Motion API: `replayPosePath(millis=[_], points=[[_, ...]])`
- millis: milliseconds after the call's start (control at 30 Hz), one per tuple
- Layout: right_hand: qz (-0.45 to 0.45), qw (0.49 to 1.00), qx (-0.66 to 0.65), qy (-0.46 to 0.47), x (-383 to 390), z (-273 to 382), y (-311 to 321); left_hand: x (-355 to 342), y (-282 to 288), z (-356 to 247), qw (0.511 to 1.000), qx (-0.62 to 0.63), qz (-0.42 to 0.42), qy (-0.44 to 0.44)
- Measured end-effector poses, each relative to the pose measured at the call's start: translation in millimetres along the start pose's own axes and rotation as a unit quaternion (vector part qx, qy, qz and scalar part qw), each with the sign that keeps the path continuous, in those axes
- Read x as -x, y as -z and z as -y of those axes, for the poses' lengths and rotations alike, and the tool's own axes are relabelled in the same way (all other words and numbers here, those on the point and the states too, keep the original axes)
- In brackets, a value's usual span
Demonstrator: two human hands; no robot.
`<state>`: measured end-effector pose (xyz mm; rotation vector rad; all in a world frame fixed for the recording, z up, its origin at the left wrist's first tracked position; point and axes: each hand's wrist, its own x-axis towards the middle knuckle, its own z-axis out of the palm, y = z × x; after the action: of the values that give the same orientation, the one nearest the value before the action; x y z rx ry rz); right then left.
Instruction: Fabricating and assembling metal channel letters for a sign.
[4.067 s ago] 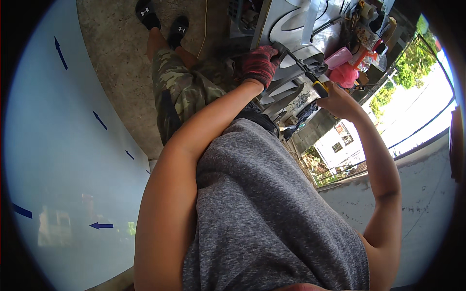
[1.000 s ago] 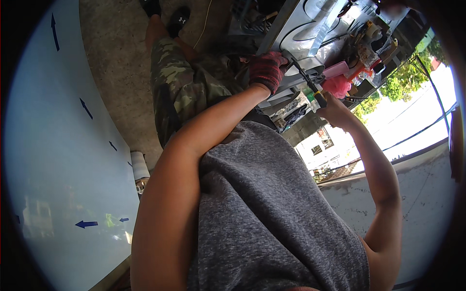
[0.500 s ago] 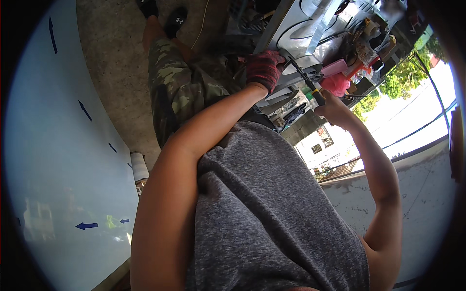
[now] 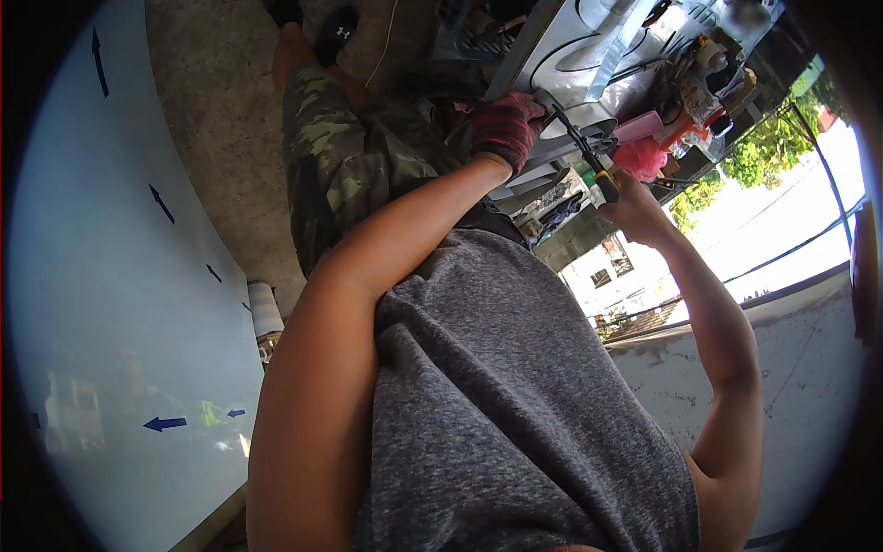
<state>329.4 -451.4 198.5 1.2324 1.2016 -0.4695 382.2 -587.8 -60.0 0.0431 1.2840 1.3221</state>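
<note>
My left hand (image 4: 506, 133), in a red and black knit glove, is closed at the near end of the workbench. Its fingers curl over the edge of a grey curved metal piece (image 4: 587, 122). My bare right hand (image 4: 636, 210) is wrapped round the black and yellow handle of a long, dark, narrow tool (image 4: 579, 140). The tool slants up and left from my fist, and its far end lies close beside the gloved fingers. Its tip is too small to make out, so I cannot tell its exact kind or whether it touches the metal.
Grey sheet metal (image 4: 561, 69) covers the bench top. Behind my right hand are a pink plastic bag (image 4: 641, 158), an orange-red object (image 4: 685, 136) and assorted clutter. A tall pale panel (image 4: 120, 276) with blue arrows stands at left. A thin cable (image 4: 382, 51) crosses the concrete floor.
The view has shifted slightly, so the bench and both hands sit a little further right. Both hands keep their hold, and the tool's slant looks nearly the same.
</note>
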Motion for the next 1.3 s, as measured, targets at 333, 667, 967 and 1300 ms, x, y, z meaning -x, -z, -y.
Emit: replayPosePath(millis=[333, 667, 967, 1300], points=[[0.096, 0.991, -0.094, -0.007, -13, -14, 0, 3, 6, -14, 0.999, 0.041, 0.004, 0.012], [0.031, 0.999, -0.024, 0.019, -10, -12, -2, 4, 8, -21, 0.98, 0.151, 0.034, 0.123], [0.002, 0.999, -0.004, 0.039, -14, -15, -12, 9, 10, -25, 0.997, -0.068, 0.004, -0.027], [0.136, 0.969, -0.203, -0.034, -16, -27, 4, 13, 21, -52, 0.98, -0.184, 0.002, -0.077]])
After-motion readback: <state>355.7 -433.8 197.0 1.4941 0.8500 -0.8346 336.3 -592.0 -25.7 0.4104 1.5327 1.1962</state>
